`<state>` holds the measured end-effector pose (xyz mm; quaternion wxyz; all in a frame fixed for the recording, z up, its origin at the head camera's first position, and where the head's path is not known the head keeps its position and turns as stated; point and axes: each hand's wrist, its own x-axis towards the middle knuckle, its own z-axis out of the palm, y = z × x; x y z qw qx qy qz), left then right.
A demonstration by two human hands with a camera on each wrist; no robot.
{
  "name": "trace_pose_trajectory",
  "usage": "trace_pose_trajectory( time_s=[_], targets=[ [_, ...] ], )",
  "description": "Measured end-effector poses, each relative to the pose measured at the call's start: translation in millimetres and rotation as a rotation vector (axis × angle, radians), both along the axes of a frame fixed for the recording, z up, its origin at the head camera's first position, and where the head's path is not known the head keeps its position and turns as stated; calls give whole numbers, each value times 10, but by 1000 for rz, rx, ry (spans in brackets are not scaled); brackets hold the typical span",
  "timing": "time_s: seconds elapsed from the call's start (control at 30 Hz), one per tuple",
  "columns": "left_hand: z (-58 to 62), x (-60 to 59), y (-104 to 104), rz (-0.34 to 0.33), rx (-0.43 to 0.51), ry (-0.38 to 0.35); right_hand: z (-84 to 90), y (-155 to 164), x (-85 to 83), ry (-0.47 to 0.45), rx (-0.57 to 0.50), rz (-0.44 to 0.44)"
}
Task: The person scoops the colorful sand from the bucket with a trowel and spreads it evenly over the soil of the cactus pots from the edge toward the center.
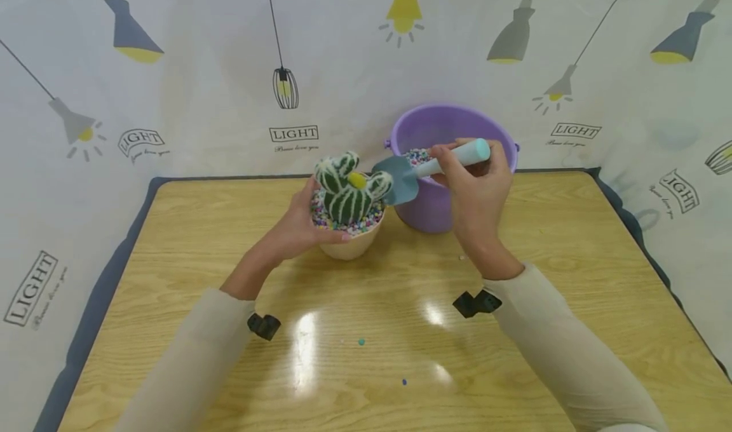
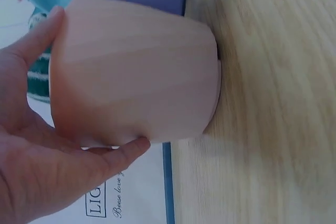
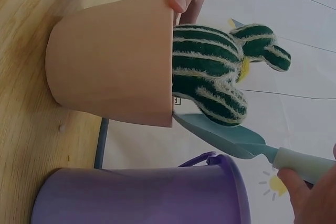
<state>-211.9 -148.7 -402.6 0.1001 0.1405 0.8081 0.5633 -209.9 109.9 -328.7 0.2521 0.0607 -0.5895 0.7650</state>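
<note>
A peach flower pot point(image 1: 350, 249) stands on the table, filled with small multicoloured pebbles point(image 1: 361, 226) round a green plush cactus point(image 1: 346, 204) with white fuzzy ribs and a yellow flower. My left hand point(image 1: 293, 227) grips the pot from the left, thumb along the near rim. In my right hand point(image 1: 481, 198) is a small blue-green garden trowel point(image 1: 400, 179), held by its pale handle. The blade tip touches the pot's right rim in the right wrist view, tilted beside the cactus. Whether pebbles lie on the blade I cannot tell.
Just behind and right of the pot, a purple bucket point(image 1: 426, 213) holds more of the pebbles. A few stray pebbles point(image 1: 361, 342) dot the wooden table point(image 1: 320, 381). A white cloth printed with lamps point(image 1: 217, 101) hangs along the back and sides.
</note>
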Motion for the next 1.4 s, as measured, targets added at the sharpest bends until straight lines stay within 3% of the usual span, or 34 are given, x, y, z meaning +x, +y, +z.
trace_pose_trajectory(
  time_s=[0.17, 0.37, 0.57, 0.7, 0.87, 1.1, 1.23, 1.37, 1.4],
  targets=[
    [-21, 114, 85, 122, -44, 41, 6, 28, -69, -32, -7, -6],
    [-64, 217, 242, 284, -122, 26, 30, 65, -182, -108, -14, -18],
    [-63, 224, 307, 347, -163, 25, 91, 94, -326, -199, -132, -22],
    [-66, 192, 278, 326, -164, 40, 114, 96, -397, -242, -194, 2],
    [-63, 138, 234, 278, -125, 80, 127, 88, -457, -256, -194, 14],
    [-54, 19, 156, 158, -62, 98, 215, 181, -539, -285, -235, -11],
    [6, -42, 99, 74, -1, 84, 291, 281, -590, -292, -263, -20],
    [42, -88, 42, 39, -2, 26, 340, 378, -662, -306, -321, -16],
    [4, -121, 21, 33, -6, 20, 349, 400, -677, -315, -332, -13]
  ],
)
